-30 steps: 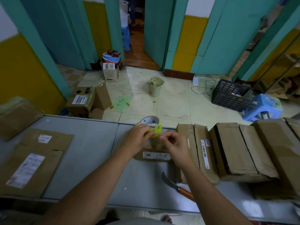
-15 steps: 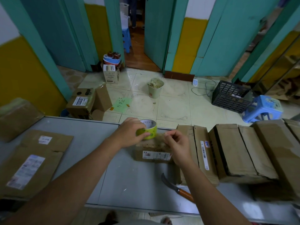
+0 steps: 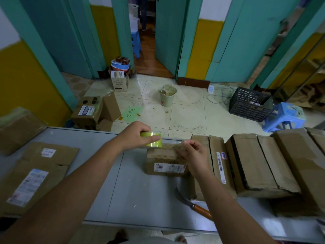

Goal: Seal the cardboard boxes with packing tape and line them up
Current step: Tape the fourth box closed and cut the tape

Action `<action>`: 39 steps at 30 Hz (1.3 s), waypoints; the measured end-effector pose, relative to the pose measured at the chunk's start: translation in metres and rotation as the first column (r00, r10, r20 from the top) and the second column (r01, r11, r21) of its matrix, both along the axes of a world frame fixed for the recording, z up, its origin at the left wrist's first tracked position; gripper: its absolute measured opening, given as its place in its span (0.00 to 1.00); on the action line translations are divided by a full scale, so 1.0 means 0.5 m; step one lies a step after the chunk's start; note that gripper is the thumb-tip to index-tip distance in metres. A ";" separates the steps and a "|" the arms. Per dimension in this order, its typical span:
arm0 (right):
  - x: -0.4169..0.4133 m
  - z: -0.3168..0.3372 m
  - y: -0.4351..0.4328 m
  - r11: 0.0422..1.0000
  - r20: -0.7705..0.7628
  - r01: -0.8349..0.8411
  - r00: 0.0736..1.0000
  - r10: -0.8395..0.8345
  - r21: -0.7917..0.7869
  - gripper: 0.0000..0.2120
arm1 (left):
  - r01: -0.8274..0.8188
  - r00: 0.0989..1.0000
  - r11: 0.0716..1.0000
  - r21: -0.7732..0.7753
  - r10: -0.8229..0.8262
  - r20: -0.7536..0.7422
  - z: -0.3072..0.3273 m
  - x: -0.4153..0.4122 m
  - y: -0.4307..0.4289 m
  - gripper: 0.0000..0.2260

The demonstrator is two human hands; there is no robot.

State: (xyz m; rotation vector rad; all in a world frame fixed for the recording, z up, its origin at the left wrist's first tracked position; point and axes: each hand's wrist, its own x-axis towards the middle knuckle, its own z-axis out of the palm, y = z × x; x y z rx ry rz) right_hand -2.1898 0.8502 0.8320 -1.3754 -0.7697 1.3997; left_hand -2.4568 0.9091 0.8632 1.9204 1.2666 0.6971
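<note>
The left hand [image 3: 135, 138] has its fingers [image 3: 154, 137] curled round the roll [image 3: 152, 143], and the right hand [image 3: 193, 155] pinches the free end of the tape [image 3: 171, 140] between thumb and fingertips. The clear strip is stretched between them, just above the far top edge of the small box [image 3: 165, 162]. That box stands on the desk [image 3: 131, 182], at the left end of the row of boxes [image 3: 255, 164]. The strip is the main risk. If the pull slackens it may fold on itself or cling to the fingers, and if it comes down skewed it will likely miss the seam and wrinkle. The box looks light, so a hard tug on the roll could lift or slide it. The desk's far edge lies close behind it, so a push away from the body might send it to the floor. The knife [image 3: 193, 205] lies near the front edge, its handle hidden under the right forearm. A careless drop of that arm could knock it off or meet the blade. Open room is to the left and in front of the box, where bare desk runs as far as the flat cardboard [image 3: 35, 173]. The right side is closed by the row, and whether the box touches it I cannot tell.
</note>
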 end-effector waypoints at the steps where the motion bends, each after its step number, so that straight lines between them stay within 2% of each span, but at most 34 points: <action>1: 0.003 -0.003 0.003 1.000 -0.034 0.011 0.999 -0.012 -0.022 0.04 | 0.025 0.998 1.000 -0.018 -0.024 0.057 -0.002 -0.005 0.000 0.24; 3: 0.008 -0.007 0.005 0.999 -0.070 -0.008 0.998 0.006 -0.033 0.05 | 0.042 0.994 0.998 -0.039 -0.037 0.102 -0.010 -0.013 -0.001 0.21; 5: 0.013 -0.009 0.005 0.998 -0.054 -0.061 0.997 0.060 -0.017 0.07 | 0.010 0.997 0.998 -0.060 -0.005 0.081 -0.020 -0.017 -0.006 0.23; 6: 0.013 -0.009 0.006 0.997 -0.044 -0.079 0.996 0.079 -0.015 0.07 | -0.017 0.999 0.998 -0.062 0.020 0.037 -0.024 -0.019 -0.007 0.24; 8: 0.014 -0.008 0.009 0.996 -0.063 -0.087 0.994 0.085 -0.036 0.07 | -0.077 0.988 0.996 -0.041 0.070 -0.140 -0.026 -0.022 -0.005 0.24; 11: 0.014 -0.007 0.009 0.995 -0.124 -0.070 0.990 0.061 -0.065 0.04 | -0.179 0.907 0.980 -0.091 0.129 -0.401 -0.021 -0.018 0.001 0.26; 14: 0.015 -0.010 0.006 0.997 -0.179 -0.045 0.983 0.032 -0.070 0.04 | -0.225 0.867 0.953 -0.204 0.101 -0.487 -0.022 -0.004 0.000 0.25; 17: 0.022 -0.011 0.010 0.994 -0.189 -0.022 0.982 0.001 -0.108 0.03 | -0.141 0.840 0.959 -0.248 -0.017 -0.542 -0.018 0.013 -0.013 0.17; 21: 0.024 -0.009 0.014 0.989 -0.159 -0.030 0.987 0.007 -0.142 0.04 | 0.065 0.845 0.935 -0.349 -0.237 -0.479 -0.006 0.034 -0.012 0.02; 25: 0.027 -0.004 0.020 0.987 -0.086 -0.105 0.992 0.095 -0.123 0.14 | 0.121 0.768 0.865 -0.487 -0.392 -0.507 -0.003 0.053 0.011 0.07; 28: 0.048 0.014 0.025 0.978 0.019 -0.168 0.985 0.172 -0.126 0.06 | 0.105 0.752 0.824 -0.556 -0.432 -0.498 0.000 0.052 0.035 0.10; 31: 0.080 0.023 0.028 0.962 0.132 -0.258 0.954 0.269 -0.091 0.09 | 0.102 0.729 0.806 -0.583 -0.459 -0.508 0.004 0.058 0.056 0.12; 35: 0.096 0.021 0.014 0.969 0.291 -0.224 0.924 0.246 -0.108 0.09 | 0.059 0.632 0.796 -0.602 -0.497 -0.595 0.011 0.087 0.077 0.16; 39: 0.103 0.012 0.000 0.978 0.230 -0.152 0.956 0.183 -0.146 0.12 | -0.027 0.573 0.772 -0.635 -0.509 -0.643 0.013 0.114 0.092 0.26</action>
